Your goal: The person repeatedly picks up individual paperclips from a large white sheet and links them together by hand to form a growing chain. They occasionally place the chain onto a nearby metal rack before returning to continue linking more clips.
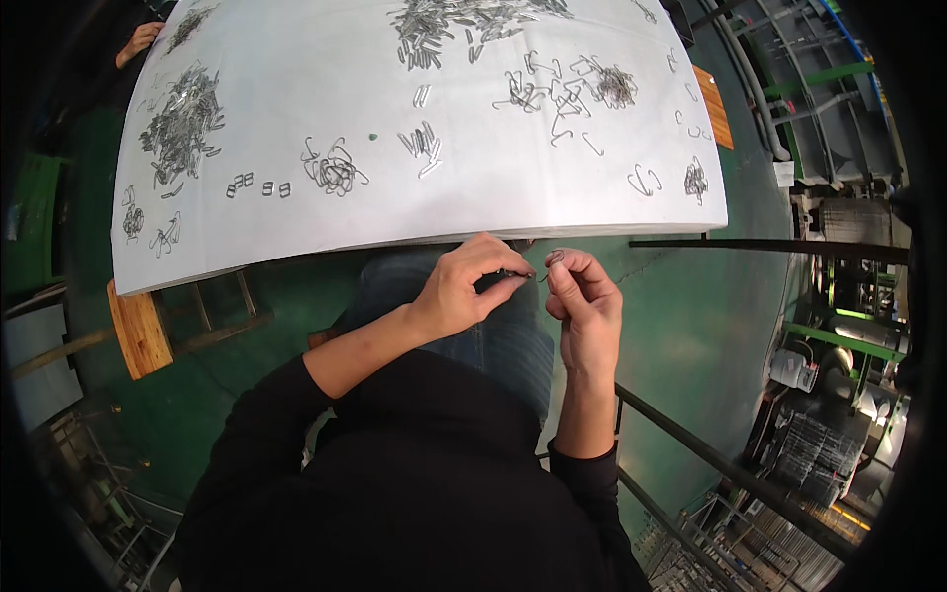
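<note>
Over my lap, just off the table's front edge, my two hands are close together. My left hand is closed in a pinch on a small dark metal piece; its exact kind is too small to make out. A thin bent wire hook is held between the thumb and forefinger of my right hand, its lower end pointing toward the left fingertips. A small gap shows between the two hands. Ahead on the white table lie a tangled heap of wire hooks and several short metal strips.
More wire hooks spread at the right, beside a dense clump. Large heaps of metal strips lie at the back and left. Small rectangular links sit near the front left. Another person's hand rests at the far left corner. Wooden stools flank the table.
</note>
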